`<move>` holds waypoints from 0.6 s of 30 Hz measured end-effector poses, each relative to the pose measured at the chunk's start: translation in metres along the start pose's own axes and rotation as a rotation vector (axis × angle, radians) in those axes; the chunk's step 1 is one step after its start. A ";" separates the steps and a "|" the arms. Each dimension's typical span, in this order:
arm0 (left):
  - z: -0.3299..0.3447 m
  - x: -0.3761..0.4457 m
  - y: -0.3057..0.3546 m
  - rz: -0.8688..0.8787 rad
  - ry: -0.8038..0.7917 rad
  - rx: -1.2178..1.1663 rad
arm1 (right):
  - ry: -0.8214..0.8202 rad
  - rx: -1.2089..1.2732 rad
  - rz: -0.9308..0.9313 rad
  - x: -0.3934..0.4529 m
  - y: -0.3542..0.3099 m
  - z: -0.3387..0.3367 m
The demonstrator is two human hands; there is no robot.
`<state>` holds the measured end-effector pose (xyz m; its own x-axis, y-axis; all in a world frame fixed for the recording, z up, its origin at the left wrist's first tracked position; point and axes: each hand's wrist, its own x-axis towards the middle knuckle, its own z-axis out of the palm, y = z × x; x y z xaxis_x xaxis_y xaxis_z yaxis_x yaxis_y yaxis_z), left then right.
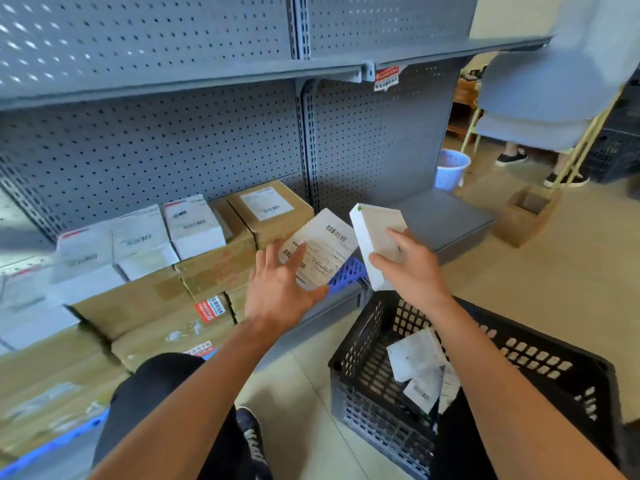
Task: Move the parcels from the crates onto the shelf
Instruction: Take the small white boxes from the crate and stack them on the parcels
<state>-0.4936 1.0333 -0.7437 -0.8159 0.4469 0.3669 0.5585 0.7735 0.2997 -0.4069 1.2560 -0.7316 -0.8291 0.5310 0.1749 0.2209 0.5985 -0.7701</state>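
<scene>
Nearest, a black slatted crate [363, 368] on the floor holds several white parcels [417, 358] with barcode labels. Above it, the right hand [412, 271] grips a white box parcel [375, 233], tilted on edge. Beside it, the left hand [280, 289], fingers spread and relaxed, touches a flat labelled parcel [325, 247]. Beyond, the grey shelf [446, 216] bears stacked cardboard boxes [214, 268] topped by white parcels.

Stockroom: pegboard shelving [207, 140], labelled parcels [194, 226], crates [381, 344].
</scene>
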 end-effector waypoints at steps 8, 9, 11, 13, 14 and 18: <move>-0.016 0.011 -0.043 -0.111 0.040 -0.018 | -0.055 -0.001 -0.052 0.019 -0.045 0.051; -0.019 0.009 -0.050 -0.120 0.045 -0.020 | -0.058 0.004 -0.056 0.020 -0.052 0.058; -0.025 0.006 -0.065 -0.142 0.077 -0.030 | -0.064 0.026 -0.066 0.020 -0.067 0.074; -0.033 0.003 -0.081 -0.169 0.113 -0.040 | -0.062 0.055 -0.073 0.020 -0.083 0.089; -0.037 0.001 -0.088 -0.181 0.129 -0.041 | -0.060 0.065 -0.079 0.021 -0.091 0.096; -0.054 0.001 -0.110 -0.206 0.155 -0.045 | -0.068 0.092 -0.098 0.023 -0.100 0.121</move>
<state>-0.5479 0.9242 -0.7292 -0.8823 0.2057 0.4234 0.3921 0.8187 0.4195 -0.5106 1.1360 -0.7246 -0.8777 0.4295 0.2124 0.0918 0.5858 -0.8052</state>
